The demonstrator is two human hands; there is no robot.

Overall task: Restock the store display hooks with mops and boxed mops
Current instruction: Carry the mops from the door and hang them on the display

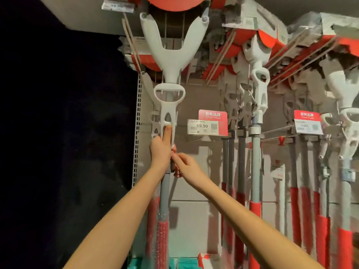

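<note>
Mop [168,55] upright, head uppermost, left of the 59.90 price tag [203,126]. Left hand [160,150] grips its white frame [164,111], fingers curled, thumb extended upward. Right hand [187,164], just below, pinches the grey pole [165,187] with its fingertips.

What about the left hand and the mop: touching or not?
Touching. The head view shows the left hand wrapped round the mop, with the thumb pressed up along its white frame and no gap between them.
</note>
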